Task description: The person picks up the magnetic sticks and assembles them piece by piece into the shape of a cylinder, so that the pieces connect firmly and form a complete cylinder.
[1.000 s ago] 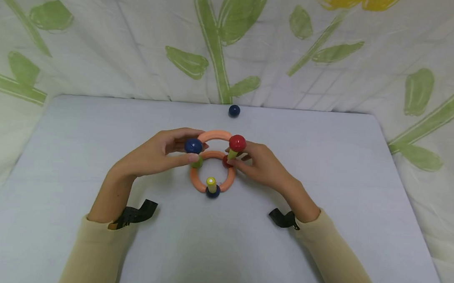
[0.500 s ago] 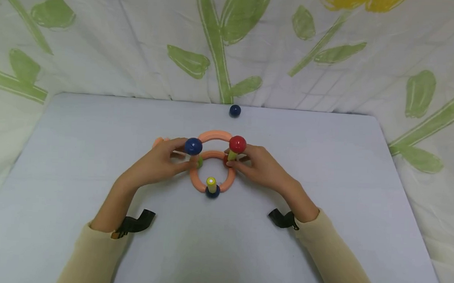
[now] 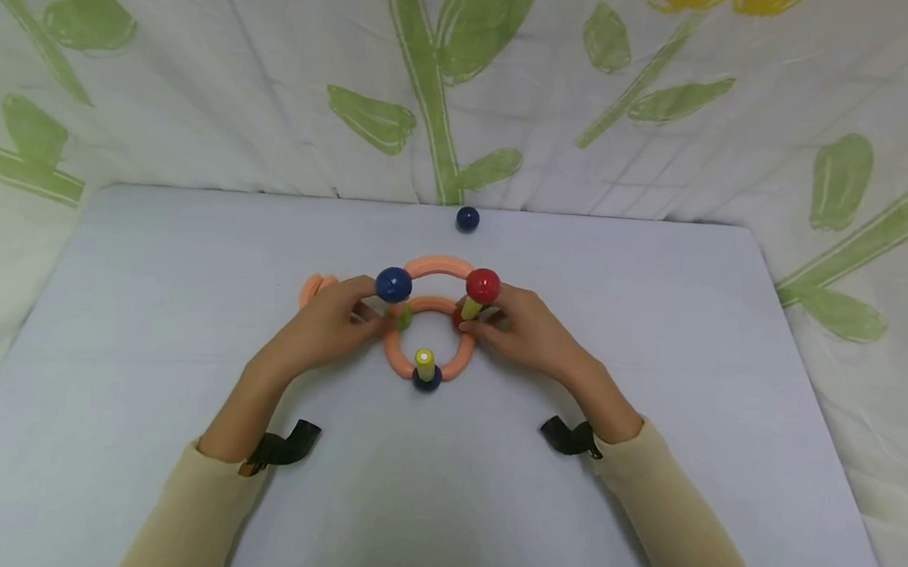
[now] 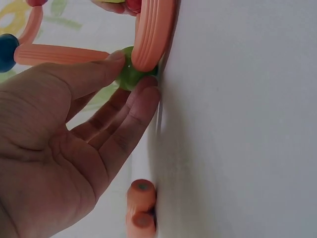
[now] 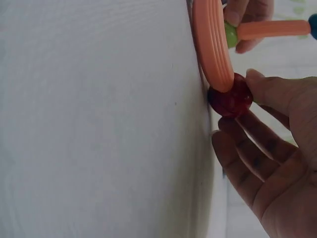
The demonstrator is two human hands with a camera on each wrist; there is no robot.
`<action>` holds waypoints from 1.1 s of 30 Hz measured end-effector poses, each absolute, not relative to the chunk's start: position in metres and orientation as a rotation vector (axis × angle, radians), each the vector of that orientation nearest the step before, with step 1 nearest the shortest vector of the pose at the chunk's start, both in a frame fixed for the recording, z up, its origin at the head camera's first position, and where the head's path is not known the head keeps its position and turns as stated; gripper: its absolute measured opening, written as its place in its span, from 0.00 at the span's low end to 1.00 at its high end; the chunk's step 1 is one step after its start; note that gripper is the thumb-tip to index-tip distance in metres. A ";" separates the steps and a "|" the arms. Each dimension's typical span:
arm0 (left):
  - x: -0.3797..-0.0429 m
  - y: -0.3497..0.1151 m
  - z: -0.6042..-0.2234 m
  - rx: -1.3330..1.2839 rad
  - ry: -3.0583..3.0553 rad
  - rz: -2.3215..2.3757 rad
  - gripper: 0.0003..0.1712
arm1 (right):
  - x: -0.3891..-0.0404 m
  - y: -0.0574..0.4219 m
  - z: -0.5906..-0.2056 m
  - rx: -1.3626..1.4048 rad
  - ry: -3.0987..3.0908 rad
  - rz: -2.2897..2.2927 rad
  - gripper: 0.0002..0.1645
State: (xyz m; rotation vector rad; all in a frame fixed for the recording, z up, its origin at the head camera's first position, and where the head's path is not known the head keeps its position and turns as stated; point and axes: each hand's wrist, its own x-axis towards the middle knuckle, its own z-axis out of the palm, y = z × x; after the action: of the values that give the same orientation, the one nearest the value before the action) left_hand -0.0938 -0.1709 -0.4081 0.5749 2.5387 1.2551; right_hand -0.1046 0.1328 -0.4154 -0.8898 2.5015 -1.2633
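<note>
In the head view a toy frame of orange curved rods and coloured balls stands between the hands. Its lower ring lies on the table; an upper curved rod links a blue ball and a red ball. My left hand pinches the green ball of the lower ring between thumb and fingers. With the thumb and fingertips, my right hand holds the dark red ball across from it. A yellow rod stands up from the dark blue ball at the front.
Loose orange rods lie just behind my left hand, their ends showing in the left wrist view. A single dark blue ball sits by the table's back edge. Behind hangs a white cloth with green leaf prints.
My left hand has come nearer and closed its thumb and fingers in on the green ball, uncovering the loose orange rods. My right hand stays at the dark red ball.
</note>
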 end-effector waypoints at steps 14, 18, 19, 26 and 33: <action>-0.118 -0.150 -0.408 0.534 2.488 1.236 0.15 | -0.101 0.151 -0.408 -0.795 2.575 -1.179 0.10; -0.122 -0.148 -0.407 0.542 2.498 1.199 0.13 | -0.097 0.152 -0.411 -0.785 2.575 -1.158 0.10; -0.124 -0.147 -0.407 0.550 2.498 1.193 0.13 | -0.096 0.153 -0.411 -0.788 2.581 -1.150 0.09; -0.137 -0.137 -0.406 0.598 2.470 1.168 0.12 | -0.086 0.160 -0.414 -0.780 2.627 -1.111 0.09; -0.150 -0.128 -0.404 0.654 2.430 1.153 0.11 | -0.079 0.160 -0.411 -0.773 2.670 -1.038 0.13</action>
State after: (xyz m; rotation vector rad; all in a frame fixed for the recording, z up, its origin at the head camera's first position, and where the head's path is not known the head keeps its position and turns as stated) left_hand -0.1497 -0.1275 -0.4039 0.6543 2.4296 1.1533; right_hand -0.0795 0.1602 -0.4113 -0.7727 2.6698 -1.0376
